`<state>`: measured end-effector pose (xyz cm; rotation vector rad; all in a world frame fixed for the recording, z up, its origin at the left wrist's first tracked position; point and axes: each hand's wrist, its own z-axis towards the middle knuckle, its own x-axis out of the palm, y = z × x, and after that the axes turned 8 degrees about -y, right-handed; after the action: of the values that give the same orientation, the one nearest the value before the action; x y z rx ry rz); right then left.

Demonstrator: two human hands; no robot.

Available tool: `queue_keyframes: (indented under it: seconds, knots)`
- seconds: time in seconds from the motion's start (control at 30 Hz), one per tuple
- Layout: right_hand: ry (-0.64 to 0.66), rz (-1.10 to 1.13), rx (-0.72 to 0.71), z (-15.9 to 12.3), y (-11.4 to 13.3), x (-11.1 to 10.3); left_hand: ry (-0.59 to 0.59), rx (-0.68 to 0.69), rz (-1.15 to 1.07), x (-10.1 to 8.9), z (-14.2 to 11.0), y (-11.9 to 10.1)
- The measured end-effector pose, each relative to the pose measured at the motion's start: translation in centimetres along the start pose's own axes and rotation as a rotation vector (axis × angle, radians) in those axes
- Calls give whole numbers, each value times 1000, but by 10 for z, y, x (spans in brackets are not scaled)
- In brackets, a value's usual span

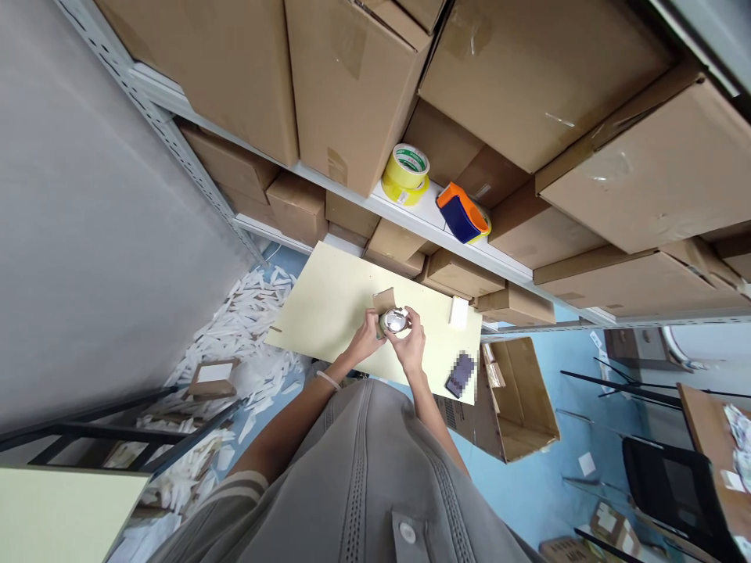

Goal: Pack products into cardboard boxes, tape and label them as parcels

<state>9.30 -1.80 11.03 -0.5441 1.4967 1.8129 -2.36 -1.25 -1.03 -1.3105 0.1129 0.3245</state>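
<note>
Above the pale yellow table [328, 289], a small round object with a shiny silvery face [394, 319] is held between my two hands. My left hand [367, 336] grips its left side, fingers curled around the edge. On the opposite side, my right hand [411, 340] pinches the rim with thumb and fingers. A brown cardboard flap [384, 299] stands up just behind the round object; whether it belongs to a small box under my hands is hidden. To the right lie a small white box [458, 312] and a dark phone [461, 375].
Shelves packed with cardboard boxes [357, 86] rise behind the table. Yellow tape rolls [406, 173] and an orange-and-blue tape dispenser [463, 213] sit on the shelf edge. An open carton [528, 403] stands right; white paper pieces [246, 336] cover the floor left.
</note>
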Motion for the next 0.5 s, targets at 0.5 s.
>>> queue_keyframes:
  seconds: [0.5]
  knots:
    - [263,-148,-137,11,-21,2,12,44,-3,-6,-2,-3]
